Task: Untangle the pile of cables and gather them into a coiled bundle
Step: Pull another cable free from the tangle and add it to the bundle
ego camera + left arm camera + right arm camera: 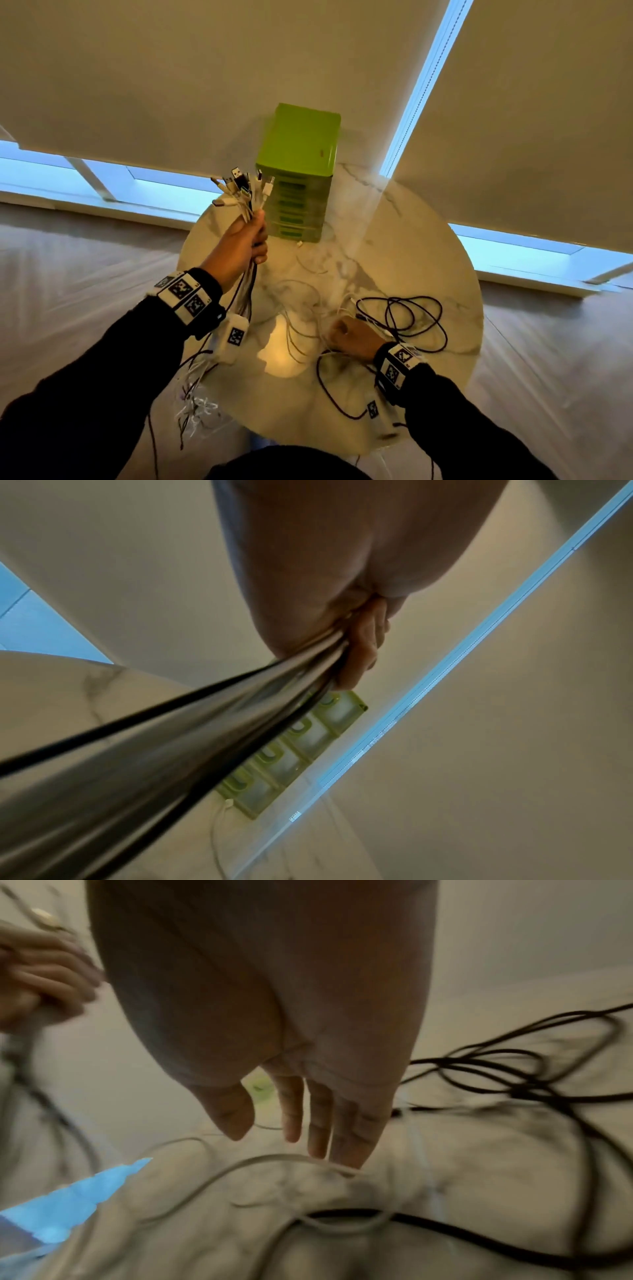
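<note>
My left hand (247,240) is raised over the round marble table (428,240) and grips a bundle of white and black cables (245,205). Their plug ends (239,181) fan out above the fist, and the rest hangs down taut (205,737) past the left hand (356,653). My right hand (347,334) is low over the table, its fingers (346,1131) straight and touching a loose white cable (260,1161). Black cable loops (411,318) lie to its right (514,1069). More white cable (301,329) sprawls between the hands.
A green drawer unit (301,171) stands at the table's far side, just behind the left hand. Cable ends (195,404) dangle off the table's near left edge. Window blinds hang behind, and floor surrounds the table.
</note>
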`<state>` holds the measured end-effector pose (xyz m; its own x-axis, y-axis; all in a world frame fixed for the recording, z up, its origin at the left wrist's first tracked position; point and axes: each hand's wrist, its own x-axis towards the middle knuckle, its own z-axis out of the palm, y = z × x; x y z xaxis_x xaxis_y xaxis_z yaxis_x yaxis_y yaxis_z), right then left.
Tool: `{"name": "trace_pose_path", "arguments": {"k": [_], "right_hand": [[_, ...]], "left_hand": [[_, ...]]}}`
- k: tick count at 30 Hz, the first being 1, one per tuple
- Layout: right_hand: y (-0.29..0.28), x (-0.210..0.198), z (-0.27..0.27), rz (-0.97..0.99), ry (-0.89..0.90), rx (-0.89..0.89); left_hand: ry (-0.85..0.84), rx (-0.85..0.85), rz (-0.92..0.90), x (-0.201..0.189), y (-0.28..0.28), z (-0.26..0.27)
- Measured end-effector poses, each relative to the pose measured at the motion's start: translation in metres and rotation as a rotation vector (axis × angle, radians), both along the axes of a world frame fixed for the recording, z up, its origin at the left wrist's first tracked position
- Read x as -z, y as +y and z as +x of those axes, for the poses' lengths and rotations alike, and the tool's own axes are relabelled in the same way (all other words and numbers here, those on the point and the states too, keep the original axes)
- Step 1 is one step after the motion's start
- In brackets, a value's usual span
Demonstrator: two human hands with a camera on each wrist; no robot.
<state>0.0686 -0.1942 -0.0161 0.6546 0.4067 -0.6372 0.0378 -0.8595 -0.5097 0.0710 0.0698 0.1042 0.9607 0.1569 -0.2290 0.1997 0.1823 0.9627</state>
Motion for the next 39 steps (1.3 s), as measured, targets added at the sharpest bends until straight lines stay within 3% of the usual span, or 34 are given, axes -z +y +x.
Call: {"name": "trace_pose_path", "arguments": {"k": [4, 10, 13, 17, 22, 26, 29, 33, 39], "right_hand": [[-0.023, 0.010, 0.035, -0.204, -0.085, 0.012], [0.029, -0.026, 0.089, 0.014, -0.052, 0.134], [0.063, -0.017, 0.100, 0.040, -0.189, 0.183], [0.087, 0.011, 0.095, -0.040, -0.073, 0.171], [0.093, 0.024, 0.078, 0.269, -0.155, 0.338], [0.102, -0.015, 0.057, 0.753, -0.064, 0.481], [0.101, -0.049, 0.036, 0.971, -0.020, 0.487], [0.094, -0.065, 0.008, 1.049, 0.011, 0.432], [0.073, -0.056, -0.015, 0.894, -0.046, 0.263]], "left_hand": [[0.051, 0.000, 0.008, 0.010, -0.008, -0.010], [0.100, 0.031, 0.011, 0.018, -0.018, -0.020], [0.107, 0.013, 0.010, 0.019, -0.019, -0.024], [0.123, -0.037, -0.032, 0.023, -0.017, -0.028], [0.147, -0.060, -0.036, 0.034, -0.008, -0.035], [0.182, -0.091, -0.052, 0.049, -0.003, -0.035], [0.204, -0.131, -0.049, 0.055, -0.003, -0.032], [0.294, -0.046, -0.062, 0.052, -0.007, -0.023], [0.256, -0.045, -0.045, 0.055, -0.014, -0.023]]}}
